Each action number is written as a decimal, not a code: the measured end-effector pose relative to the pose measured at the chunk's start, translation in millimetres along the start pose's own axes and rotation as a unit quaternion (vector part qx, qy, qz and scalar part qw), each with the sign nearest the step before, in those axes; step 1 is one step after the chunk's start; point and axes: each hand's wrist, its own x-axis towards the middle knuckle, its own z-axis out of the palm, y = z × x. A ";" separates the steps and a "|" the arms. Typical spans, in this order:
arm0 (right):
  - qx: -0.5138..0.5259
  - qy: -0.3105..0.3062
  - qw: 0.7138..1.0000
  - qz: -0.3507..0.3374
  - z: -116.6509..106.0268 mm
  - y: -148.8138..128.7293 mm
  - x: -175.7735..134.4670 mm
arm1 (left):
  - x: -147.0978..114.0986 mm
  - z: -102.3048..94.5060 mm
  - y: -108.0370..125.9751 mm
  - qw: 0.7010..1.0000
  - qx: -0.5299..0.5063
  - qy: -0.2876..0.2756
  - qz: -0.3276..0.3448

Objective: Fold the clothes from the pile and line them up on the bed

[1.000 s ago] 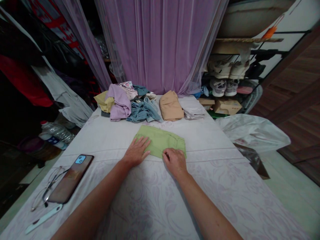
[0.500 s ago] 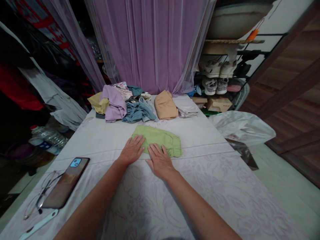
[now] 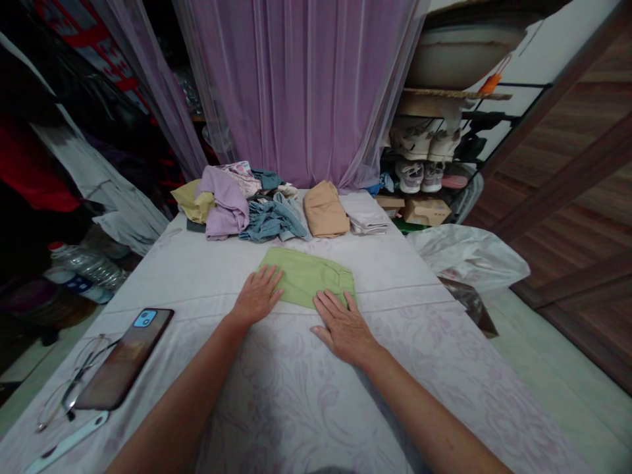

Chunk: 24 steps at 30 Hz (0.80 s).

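Observation:
A folded green garment (image 3: 301, 276) with what looks like an elastic waistband at its right end lies flat on the patterned white cloth (image 3: 296, 395). My left hand (image 3: 257, 294) rests on its left end, fingers stretched out and flat. Over the lower right part, near the waistband, lies my right hand (image 3: 344, 324), also flat, with the thumb spread on the cloth. Neither hand grips anything. Beyond the garment sit a folded tan garment (image 3: 324, 210) and a folded white garment (image 3: 366, 214).
A loose heap holds a purple garment (image 3: 224, 204), a yellow one (image 3: 197, 201) and a crumpled blue one (image 3: 274, 219). At the left edge lie a phone (image 3: 126, 362), glasses (image 3: 69, 388) and a pale flat handle (image 3: 66, 442). A shoe rack (image 3: 419, 158) stands back right.
My right hand has slid right along the green garment toward its waistband end. My left hand stays on the left end, nearly unmoved. The view has shifted slightly.

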 end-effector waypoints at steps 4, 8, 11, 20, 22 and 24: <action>0.007 0.071 0.997 -0.006 3.3 7.5 -12.2 | -1.6 5.0 -6.1 0.999 -0.031 0.007 -0.020; 0.052 0.212 0.972 0.087 12.6 19.3 -15.2 | -5.6 5.3 -15.6 0.986 -0.085 0.090 -0.114; 0.094 0.266 0.949 0.140 20.0 29.8 -12.9 | -10.1 -0.6 -19.1 0.969 -0.099 0.113 -0.197; 0.057 0.239 0.968 0.043 1.6 11.8 -14.7 | -18.3 -15.0 -10.8 0.952 -0.086 0.096 -0.279; 0.049 0.217 0.975 0.010 -2.0 7.3 -14.4 | -18.2 -16.0 -7.8 0.944 -0.061 0.105 -0.308; 0.044 0.209 0.977 0.002 -2.4 5.5 -13.3 | -17.6 -16.6 -5.2 0.941 -0.057 0.098 -0.320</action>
